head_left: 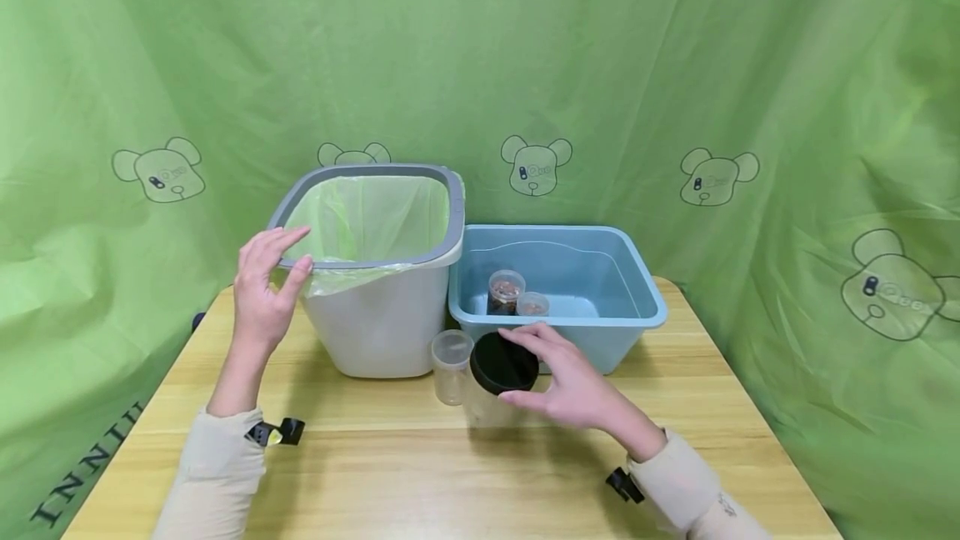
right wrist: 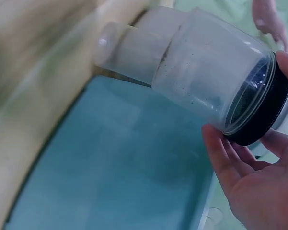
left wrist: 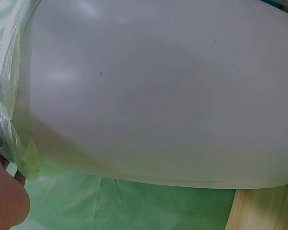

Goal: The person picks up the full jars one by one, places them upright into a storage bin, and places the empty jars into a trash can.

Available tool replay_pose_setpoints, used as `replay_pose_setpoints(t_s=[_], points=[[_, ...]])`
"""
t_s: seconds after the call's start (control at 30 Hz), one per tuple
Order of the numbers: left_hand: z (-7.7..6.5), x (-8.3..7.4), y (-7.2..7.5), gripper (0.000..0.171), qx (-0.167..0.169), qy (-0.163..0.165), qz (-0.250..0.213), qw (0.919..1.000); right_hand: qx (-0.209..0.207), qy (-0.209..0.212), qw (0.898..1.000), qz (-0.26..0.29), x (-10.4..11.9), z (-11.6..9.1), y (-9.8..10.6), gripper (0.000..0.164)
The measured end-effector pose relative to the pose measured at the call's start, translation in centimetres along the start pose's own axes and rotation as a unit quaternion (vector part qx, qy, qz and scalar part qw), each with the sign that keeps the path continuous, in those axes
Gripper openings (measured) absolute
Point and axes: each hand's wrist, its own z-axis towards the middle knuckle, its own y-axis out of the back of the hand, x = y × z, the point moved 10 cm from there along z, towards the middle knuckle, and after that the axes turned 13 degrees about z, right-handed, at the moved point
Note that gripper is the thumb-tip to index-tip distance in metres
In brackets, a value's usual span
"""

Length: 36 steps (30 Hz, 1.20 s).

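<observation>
- Green curtain (head_left: 442,65) printed with cartoon animal heads, behind a wood-grain table (head_left: 420,473).
- The right hand (head_left: 566,382) pinches the black lid of a large clear plastic jar (right wrist: 206,67) between thumb and fingers; I cannot tell if its base touches the table.
- From the jar, head view: small clear plastic cup (head_left: 452,373) at nine o'clock, white bin (head_left: 382,319) at ten, blue plastic tub (head_left: 558,322) at one.
- The left hand (head_left: 266,286), fingers stretched, thumb apart, is at the bin's eight-o'clock rim; its wrist view crops it.
- Only the head view shows two small pots (head_left: 507,286) inside the tub, bases hidden.
</observation>
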Motion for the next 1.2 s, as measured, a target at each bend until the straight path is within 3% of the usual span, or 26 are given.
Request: replay_pose_setpoints(t_s=[0.53, 0.87, 1.2], points=[[0.0, 0.0, -0.1, 0.044, 0.003, 0.005, -0.003, 1.0, -0.061, 0.069, 0.996, 0.017, 5.5, 1.6, 6.3, 0.078], [-0.1, 0.0, -0.2, 0.045, 0.0, 0.002, -0.007, 1.0, -0.105, 0.086, 0.99, 0.045, 7.1, 3.1, 9.8, 0.073], [-0.1, 0.0, 0.0, 0.044, -0.008, 0.005, -0.021, 0.9997, -0.14, 0.093, 0.98, 0.11, 8.4, 5.7, 11.6, 0.067]])
